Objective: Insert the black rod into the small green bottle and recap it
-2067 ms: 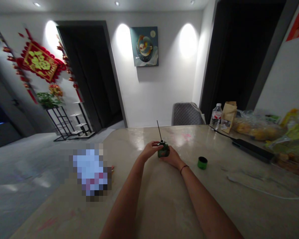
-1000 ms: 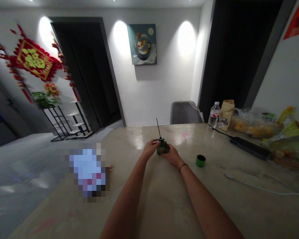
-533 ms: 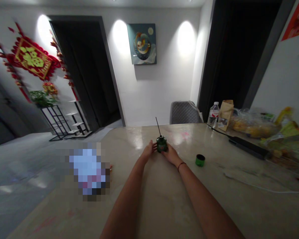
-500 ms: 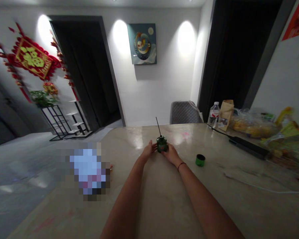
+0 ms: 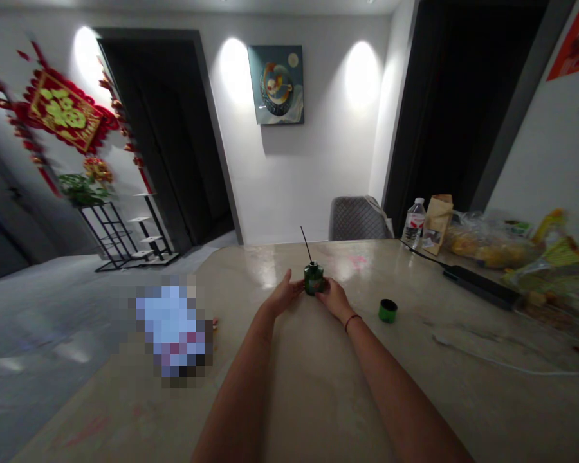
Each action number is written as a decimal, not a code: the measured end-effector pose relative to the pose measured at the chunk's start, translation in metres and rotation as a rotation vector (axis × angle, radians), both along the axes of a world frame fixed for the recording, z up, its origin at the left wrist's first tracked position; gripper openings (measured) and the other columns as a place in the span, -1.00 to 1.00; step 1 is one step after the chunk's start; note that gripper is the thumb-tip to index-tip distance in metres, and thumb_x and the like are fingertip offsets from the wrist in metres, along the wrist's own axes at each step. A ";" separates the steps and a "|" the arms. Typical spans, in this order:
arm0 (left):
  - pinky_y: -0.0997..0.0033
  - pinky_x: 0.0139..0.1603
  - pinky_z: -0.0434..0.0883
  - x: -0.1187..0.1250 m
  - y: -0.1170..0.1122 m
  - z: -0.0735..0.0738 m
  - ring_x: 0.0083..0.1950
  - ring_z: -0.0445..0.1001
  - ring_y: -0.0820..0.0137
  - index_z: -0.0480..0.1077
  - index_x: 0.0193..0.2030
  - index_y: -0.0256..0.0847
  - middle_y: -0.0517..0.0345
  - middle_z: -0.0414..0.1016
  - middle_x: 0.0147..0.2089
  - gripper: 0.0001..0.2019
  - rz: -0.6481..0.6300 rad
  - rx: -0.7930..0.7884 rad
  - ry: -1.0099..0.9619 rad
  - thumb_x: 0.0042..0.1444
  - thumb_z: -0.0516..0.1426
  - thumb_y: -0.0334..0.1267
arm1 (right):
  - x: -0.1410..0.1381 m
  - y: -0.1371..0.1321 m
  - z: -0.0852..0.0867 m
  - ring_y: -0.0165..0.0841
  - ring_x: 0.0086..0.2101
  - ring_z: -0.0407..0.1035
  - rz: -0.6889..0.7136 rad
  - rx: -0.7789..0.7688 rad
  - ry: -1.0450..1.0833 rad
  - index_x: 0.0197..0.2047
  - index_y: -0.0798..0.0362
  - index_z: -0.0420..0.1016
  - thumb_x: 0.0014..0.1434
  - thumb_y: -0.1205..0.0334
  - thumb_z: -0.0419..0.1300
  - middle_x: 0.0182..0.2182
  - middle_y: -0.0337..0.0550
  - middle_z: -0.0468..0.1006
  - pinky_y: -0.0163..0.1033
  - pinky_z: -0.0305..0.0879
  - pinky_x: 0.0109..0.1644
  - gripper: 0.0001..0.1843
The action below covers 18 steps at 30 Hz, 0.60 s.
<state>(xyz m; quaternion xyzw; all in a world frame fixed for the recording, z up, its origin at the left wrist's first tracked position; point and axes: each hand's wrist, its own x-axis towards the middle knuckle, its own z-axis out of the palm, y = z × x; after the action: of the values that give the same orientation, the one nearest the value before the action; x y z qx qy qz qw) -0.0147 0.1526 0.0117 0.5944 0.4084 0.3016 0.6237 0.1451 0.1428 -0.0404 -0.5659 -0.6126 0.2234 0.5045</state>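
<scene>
A small dark green bottle stands upright on the beige table with a thin black stick rising from its neck. My right hand is curled against the bottle's right side, fingers touching it. My left hand lies just left of the bottle, fingers stretched out and parted from it. A green round cap sits on the table to the right of my right wrist, which wears a thin dark band.
Along the table's right side lie a black bar-shaped device, a water bottle, a brown paper bag, plastic food bags and a white cable. A grey chair stands at the far end. A plant stand stands left.
The bottle was held slightly lifted and tilted between both hands, then came down upright on the table. My left hand has opened and drawn away from it.
</scene>
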 end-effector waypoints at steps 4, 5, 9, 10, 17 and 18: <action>0.37 0.21 0.09 0.001 -0.001 0.000 0.18 0.23 0.33 0.36 0.00 -0.29 0.00 0.39 0.06 -0.17 -0.015 0.051 -0.010 0.06 -0.48 0.20 | -0.002 -0.001 0.001 -0.29 -0.19 0.39 -0.027 -0.004 0.012 -0.12 0.11 0.34 -0.18 0.36 0.23 -0.18 -0.06 0.49 -0.21 0.26 -0.06 -0.54; 0.36 0.21 0.09 0.002 -0.001 -0.001 0.18 0.24 0.32 0.37 -0.01 -0.29 0.00 0.41 0.05 -0.18 -0.017 0.057 -0.016 0.06 -0.47 0.20 | -0.002 -0.001 0.001 -0.29 -0.19 0.39 -0.031 -0.002 0.014 -0.12 0.10 0.34 -0.18 0.36 0.23 -0.19 -0.07 0.49 -0.21 0.27 -0.06 -0.54; 0.33 0.22 0.08 0.003 -0.002 -0.002 0.15 0.27 0.32 0.41 -0.07 -0.29 0.01 0.42 0.03 -0.28 -0.003 0.057 -0.044 0.11 -0.36 0.17 | -0.003 -0.001 0.001 -0.30 -0.22 0.40 -0.041 0.009 0.014 -0.16 0.11 0.36 -0.19 0.35 0.23 -0.22 -0.07 0.50 -0.23 0.28 -0.10 -0.58; 0.34 0.22 0.08 0.003 -0.002 -0.003 0.15 0.28 0.32 0.41 -0.08 -0.29 0.01 0.42 0.04 -0.32 0.004 0.058 -0.045 0.12 -0.32 0.15 | -0.003 0.000 0.000 -0.30 -0.22 0.40 -0.046 0.009 0.013 -0.17 0.12 0.36 -0.19 0.34 0.23 -0.22 -0.06 0.50 -0.24 0.28 -0.11 -0.58; 0.34 0.19 0.15 0.004 0.000 -0.007 0.15 0.28 0.33 0.36 -0.05 -0.40 -0.10 0.39 0.06 -0.39 0.065 0.070 -0.015 0.14 -0.21 0.09 | -0.001 0.002 -0.004 -0.31 -0.21 0.41 -0.058 -0.034 0.075 -0.15 0.15 0.28 -0.20 0.37 0.23 -0.20 0.01 0.49 -0.21 0.30 -0.12 -0.54; 0.35 0.18 0.17 0.004 0.000 -0.007 0.14 0.29 0.33 0.36 -0.06 -0.41 -0.12 0.39 0.05 -0.40 0.078 0.075 -0.005 0.15 -0.21 0.08 | 0.000 0.002 -0.005 -0.31 -0.21 0.41 -0.056 -0.042 0.084 -0.14 0.15 0.26 -0.19 0.37 0.22 -0.20 0.01 0.49 -0.21 0.30 -0.11 -0.54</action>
<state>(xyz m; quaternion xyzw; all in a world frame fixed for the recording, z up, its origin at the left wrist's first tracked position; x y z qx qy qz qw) -0.0102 0.1530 0.0047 0.6002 0.4181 0.3425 0.5897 0.1449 0.1450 -0.0452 -0.5834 -0.5701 0.2455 0.5237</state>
